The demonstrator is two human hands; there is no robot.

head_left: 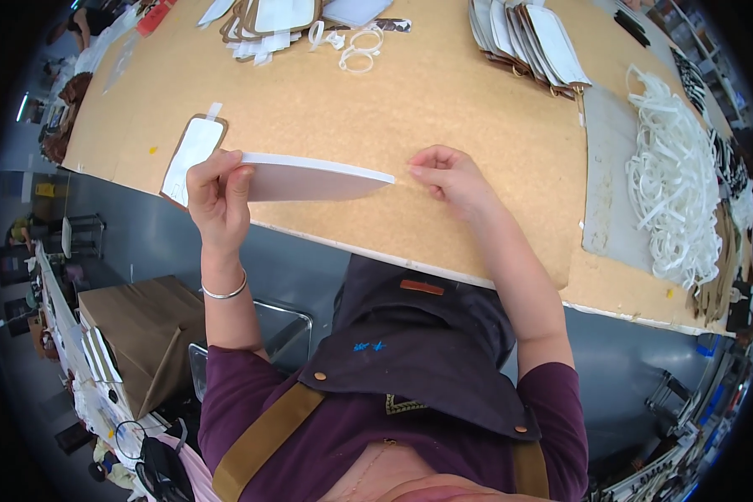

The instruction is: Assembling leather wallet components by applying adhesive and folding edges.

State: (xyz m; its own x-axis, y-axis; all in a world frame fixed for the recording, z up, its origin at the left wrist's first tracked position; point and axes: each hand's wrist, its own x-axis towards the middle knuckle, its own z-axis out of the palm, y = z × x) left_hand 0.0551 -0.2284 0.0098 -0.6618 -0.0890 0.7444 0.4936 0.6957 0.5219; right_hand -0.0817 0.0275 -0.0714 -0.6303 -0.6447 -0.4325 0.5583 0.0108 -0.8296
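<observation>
- My left hand is closed on the near end of a white flat panel, thumb and fingers pinching it, raised over the front edge of the tan worktable.
- My right hand pinches the panel's far, pointed tip with loosely curled fingers.
- A white tag-shaped piece with a brown border lies on the table just behind my left hand.
- A heap of white straps lies well off to my right.
- Stacked white and brown pieces lie at the table's far side.
</observation>
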